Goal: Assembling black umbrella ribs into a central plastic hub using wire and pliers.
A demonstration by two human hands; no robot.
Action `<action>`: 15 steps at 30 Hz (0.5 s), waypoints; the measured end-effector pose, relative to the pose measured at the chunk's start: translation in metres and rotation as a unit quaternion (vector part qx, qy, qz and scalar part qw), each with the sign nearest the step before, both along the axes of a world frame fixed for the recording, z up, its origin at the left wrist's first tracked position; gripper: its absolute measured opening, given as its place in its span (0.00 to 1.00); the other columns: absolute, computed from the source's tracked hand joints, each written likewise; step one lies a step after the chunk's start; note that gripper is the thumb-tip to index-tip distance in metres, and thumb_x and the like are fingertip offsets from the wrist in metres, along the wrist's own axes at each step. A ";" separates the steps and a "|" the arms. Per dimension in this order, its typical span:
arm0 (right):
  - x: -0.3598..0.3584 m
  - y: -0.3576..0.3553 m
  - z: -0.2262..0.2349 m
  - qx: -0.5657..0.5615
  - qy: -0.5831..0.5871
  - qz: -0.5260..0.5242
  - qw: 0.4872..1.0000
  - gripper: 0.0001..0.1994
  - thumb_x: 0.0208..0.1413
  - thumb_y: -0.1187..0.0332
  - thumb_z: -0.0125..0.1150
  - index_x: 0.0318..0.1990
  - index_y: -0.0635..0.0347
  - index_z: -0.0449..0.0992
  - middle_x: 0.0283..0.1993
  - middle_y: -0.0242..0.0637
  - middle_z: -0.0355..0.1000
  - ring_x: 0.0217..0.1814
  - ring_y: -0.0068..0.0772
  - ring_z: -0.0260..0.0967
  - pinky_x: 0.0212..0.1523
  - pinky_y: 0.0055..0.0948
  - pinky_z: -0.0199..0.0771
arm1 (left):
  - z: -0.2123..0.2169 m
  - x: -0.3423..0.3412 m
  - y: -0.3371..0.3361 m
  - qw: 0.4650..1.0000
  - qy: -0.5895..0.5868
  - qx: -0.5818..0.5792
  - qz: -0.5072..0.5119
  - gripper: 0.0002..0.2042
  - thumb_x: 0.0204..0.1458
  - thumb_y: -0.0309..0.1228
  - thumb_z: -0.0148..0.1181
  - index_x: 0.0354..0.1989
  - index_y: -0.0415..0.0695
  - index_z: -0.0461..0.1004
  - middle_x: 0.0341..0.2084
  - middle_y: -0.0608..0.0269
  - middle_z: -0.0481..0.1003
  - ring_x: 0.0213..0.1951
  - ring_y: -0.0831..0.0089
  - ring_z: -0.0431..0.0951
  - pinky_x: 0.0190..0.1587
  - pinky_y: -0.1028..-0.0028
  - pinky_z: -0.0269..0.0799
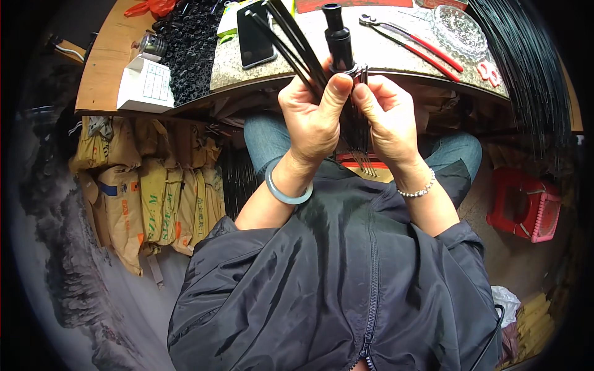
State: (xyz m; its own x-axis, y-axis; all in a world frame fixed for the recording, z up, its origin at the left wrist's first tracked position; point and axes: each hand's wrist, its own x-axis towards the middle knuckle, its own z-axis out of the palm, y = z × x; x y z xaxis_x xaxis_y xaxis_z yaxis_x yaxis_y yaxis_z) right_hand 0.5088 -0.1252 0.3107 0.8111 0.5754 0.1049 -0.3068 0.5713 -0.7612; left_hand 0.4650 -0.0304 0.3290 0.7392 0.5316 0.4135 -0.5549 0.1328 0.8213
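Both of my hands are raised close together in front of the table edge. My left hand [315, 117] is closed, its thumb pressed against a black stepped tube [338, 40] that stands upright above the fingers. Several long thin black rods [291, 37] also run through that hand, slanting up to the left. Thumb and fingers of my right hand [391, 117] pinch a thin black rod [364, 75] right beside the tube's lower end. More dark rods hang down between the wrists, with thin metal tips [366, 168] showing below. The exact joint between tube and rods is hidden by my fingers.
On the table lie a black phone [256, 40], red-handled cutters [421, 46], a glass bowl [461, 32], a white box [146, 85] and a heap of small black parts [189, 46]. Black rods [526, 68] overhang the right side. A red stool [526, 204] and brown sacks [120, 210] stand below.
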 end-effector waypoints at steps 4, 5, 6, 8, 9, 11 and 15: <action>0.000 -0.001 0.001 0.014 -0.038 -0.021 0.999 0.08 0.50 0.74 0.61 0.38 0.64 0.71 0.33 0.34 0.73 0.34 0.16 0.68 0.38 0.17 0.70 | 0.004 0.002 -0.003 1.000 -0.022 -0.003 0.019 0.11 0.49 0.26 0.61 0.39 0.35 0.72 0.30 0.62 0.76 0.32 0.80 0.74 0.37 0.81 0.70; 0.001 -0.001 -0.001 0.037 -0.032 -0.022 0.999 0.09 0.50 0.74 0.61 0.38 0.64 0.71 0.33 0.34 0.73 0.35 0.17 0.68 0.38 0.18 0.70 | 0.002 0.004 -0.002 1.000 -0.018 -0.010 0.009 0.11 0.49 0.26 0.60 0.40 0.36 0.71 0.31 0.61 0.76 0.32 0.79 0.75 0.38 0.80 0.71; 0.000 -0.003 0.000 0.035 -0.018 -0.029 0.999 0.07 0.49 0.75 0.62 0.36 0.63 0.72 0.34 0.33 0.73 0.34 0.16 0.68 0.38 0.18 0.70 | -0.001 0.005 0.000 1.000 -0.014 -0.016 0.000 0.11 0.50 0.26 0.59 0.41 0.36 0.71 0.31 0.60 0.76 0.33 0.78 0.75 0.39 0.80 0.71; 0.000 -0.002 0.001 0.026 -0.030 -0.033 0.999 0.06 0.49 0.74 0.62 0.35 0.63 0.73 0.33 0.32 0.73 0.33 0.16 0.68 0.38 0.17 0.70 | -0.002 0.003 0.000 1.000 -0.006 -0.006 -0.008 0.11 0.50 0.26 0.59 0.41 0.36 0.70 0.31 0.59 0.76 0.33 0.77 0.75 0.39 0.79 0.72; 0.000 -0.002 0.001 0.016 -0.041 -0.037 0.998 0.06 0.49 0.74 0.62 0.34 0.63 0.73 0.33 0.31 0.73 0.33 0.15 0.67 0.38 0.17 0.69 | -0.002 0.003 -0.001 1.000 -0.011 -0.007 -0.006 0.11 0.50 0.26 0.59 0.41 0.36 0.70 0.31 0.59 0.76 0.33 0.77 0.75 0.39 0.79 0.71; 0.001 -0.003 0.006 -0.004 -0.037 -0.030 0.999 0.04 0.50 0.74 0.62 0.32 0.64 0.74 0.32 0.30 0.73 0.32 0.15 0.67 0.37 0.16 0.69 | -0.002 0.003 -0.002 1.000 -0.015 -0.008 -0.003 0.11 0.51 0.26 0.59 0.41 0.36 0.71 0.31 0.60 0.76 0.33 0.77 0.75 0.39 0.79 0.71; 0.010 -0.007 0.013 -0.050 -0.016 0.038 0.998 0.06 0.51 0.73 0.60 0.35 0.64 0.73 0.32 0.30 0.72 0.32 0.15 0.66 0.36 0.15 0.68 | -0.003 0.001 0.000 1.000 -0.019 0.006 0.000 0.11 0.52 0.29 0.58 0.41 0.35 0.72 0.33 0.61 0.76 0.33 0.78 0.74 0.39 0.79 0.70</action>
